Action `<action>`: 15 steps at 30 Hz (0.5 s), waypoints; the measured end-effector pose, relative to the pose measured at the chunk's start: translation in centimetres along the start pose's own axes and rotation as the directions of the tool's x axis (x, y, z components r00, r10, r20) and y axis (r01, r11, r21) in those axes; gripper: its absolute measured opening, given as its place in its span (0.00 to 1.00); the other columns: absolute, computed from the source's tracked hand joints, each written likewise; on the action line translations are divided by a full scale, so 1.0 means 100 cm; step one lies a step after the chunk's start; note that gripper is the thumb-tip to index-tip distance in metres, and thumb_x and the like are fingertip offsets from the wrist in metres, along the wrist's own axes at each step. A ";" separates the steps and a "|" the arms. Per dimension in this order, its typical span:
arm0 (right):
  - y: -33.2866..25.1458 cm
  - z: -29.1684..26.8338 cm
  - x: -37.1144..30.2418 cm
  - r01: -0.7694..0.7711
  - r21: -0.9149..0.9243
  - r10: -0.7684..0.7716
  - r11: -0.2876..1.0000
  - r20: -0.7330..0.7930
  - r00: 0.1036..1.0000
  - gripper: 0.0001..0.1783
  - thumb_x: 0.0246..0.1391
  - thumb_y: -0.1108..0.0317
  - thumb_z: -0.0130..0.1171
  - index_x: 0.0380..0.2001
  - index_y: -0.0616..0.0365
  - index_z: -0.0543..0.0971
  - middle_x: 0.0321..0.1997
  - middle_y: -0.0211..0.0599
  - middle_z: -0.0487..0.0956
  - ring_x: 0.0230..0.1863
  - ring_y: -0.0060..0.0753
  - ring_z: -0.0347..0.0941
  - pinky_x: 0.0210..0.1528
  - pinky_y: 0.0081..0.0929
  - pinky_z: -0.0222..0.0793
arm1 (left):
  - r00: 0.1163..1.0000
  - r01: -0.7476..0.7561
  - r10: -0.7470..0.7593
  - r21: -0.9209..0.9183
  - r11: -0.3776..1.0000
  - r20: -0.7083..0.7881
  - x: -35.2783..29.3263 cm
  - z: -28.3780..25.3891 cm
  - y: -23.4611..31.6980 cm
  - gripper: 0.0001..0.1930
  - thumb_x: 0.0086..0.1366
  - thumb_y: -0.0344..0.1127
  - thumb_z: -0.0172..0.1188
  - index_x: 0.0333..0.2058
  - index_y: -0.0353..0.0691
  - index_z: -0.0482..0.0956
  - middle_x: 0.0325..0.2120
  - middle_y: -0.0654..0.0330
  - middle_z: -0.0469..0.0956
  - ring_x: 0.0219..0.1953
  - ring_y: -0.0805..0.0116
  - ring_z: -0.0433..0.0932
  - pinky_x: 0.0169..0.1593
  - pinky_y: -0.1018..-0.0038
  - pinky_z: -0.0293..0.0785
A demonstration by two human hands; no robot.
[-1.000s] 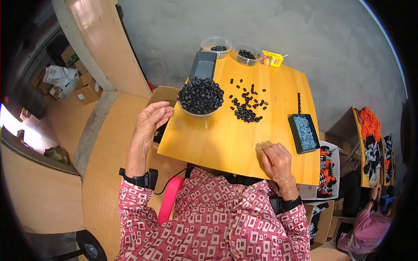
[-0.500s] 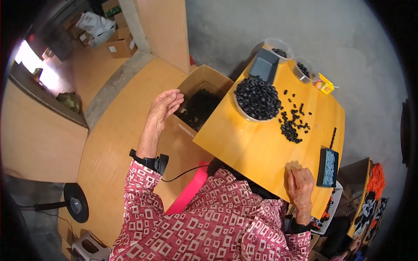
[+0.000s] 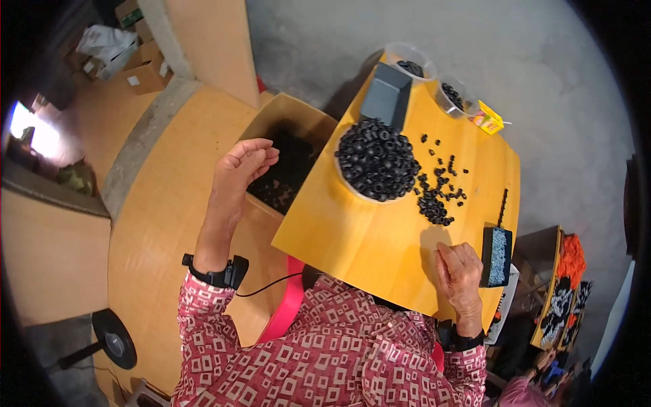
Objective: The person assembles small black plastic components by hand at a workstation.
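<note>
My left hand (image 3: 242, 165) hovers with curled fingers over an open cardboard box (image 3: 308, 121) that holds small black parts, left of the yellow table (image 3: 352, 237); I cannot see anything in it. My right hand (image 3: 460, 269) rests on the table near its front edge, fingers bent, next to a black tray of small pale pieces (image 3: 497, 256). A white bowl heaped with black rings (image 3: 377, 160) stands mid-table, and loose black rings (image 3: 437, 195) lie scattered to its right.
At the table's far end stand a dark grey box (image 3: 386, 102), two clear tubs with black parts (image 3: 407, 61) (image 3: 451, 97) and a small yellow packet (image 3: 487, 121). A thin black rod (image 3: 502, 205) lies near the right edge. Racks of orange and black goods (image 3: 566, 285) stand at right.
The view has swung left and the table now sits diagonally. My left hand moved from the table's left edge out over the cardboard box. My right hand stayed on the table.
</note>
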State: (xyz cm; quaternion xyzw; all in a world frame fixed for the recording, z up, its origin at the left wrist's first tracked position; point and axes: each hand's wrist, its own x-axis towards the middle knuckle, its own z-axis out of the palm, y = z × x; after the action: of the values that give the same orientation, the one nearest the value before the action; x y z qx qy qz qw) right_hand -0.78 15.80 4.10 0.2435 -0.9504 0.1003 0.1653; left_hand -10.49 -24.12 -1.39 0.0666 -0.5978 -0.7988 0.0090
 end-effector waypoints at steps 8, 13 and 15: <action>0.012 -0.001 0.008 -0.046 0.031 0.046 0.998 0.012 0.999 0.09 0.47 0.74 0.66 0.34 0.62 0.80 0.25 0.38 0.74 0.28 0.40 0.71 0.33 0.33 0.71 | 0.884 -0.166 0.118 0.069 0.984 0.452 -0.043 0.073 0.061 0.10 0.67 0.26 0.58 0.46 0.32 0.79 0.40 0.58 0.81 0.46 0.71 0.79 0.51 0.75 0.74; 0.017 -0.004 -0.003 -0.130 0.060 0.129 0.990 0.015 0.992 0.08 0.47 0.74 0.66 0.33 0.61 0.80 0.25 0.38 0.74 0.28 0.40 0.72 0.33 0.34 0.71 | 0.714 -0.037 -0.061 0.124 0.992 0.697 -0.042 0.101 0.068 0.10 0.65 0.28 0.61 0.44 0.32 0.80 0.40 0.56 0.82 0.46 0.68 0.79 0.52 0.73 0.74; 0.018 -0.008 -0.012 -0.161 0.060 0.160 0.985 0.013 0.987 0.08 0.47 0.74 0.66 0.32 0.61 0.80 0.25 0.37 0.74 0.27 0.39 0.72 0.33 0.34 0.71 | 0.677 -0.007 -0.040 0.060 0.998 0.735 -0.035 0.109 0.067 0.11 0.65 0.30 0.61 0.44 0.32 0.80 0.40 0.54 0.82 0.46 0.66 0.80 0.53 0.72 0.74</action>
State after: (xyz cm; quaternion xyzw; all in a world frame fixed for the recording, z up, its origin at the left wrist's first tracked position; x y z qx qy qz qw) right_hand -0.43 18.05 4.20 0.1714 -0.9642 0.1413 0.1451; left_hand -8.69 -15.33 8.32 -0.2545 -0.5734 -0.7405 -0.2411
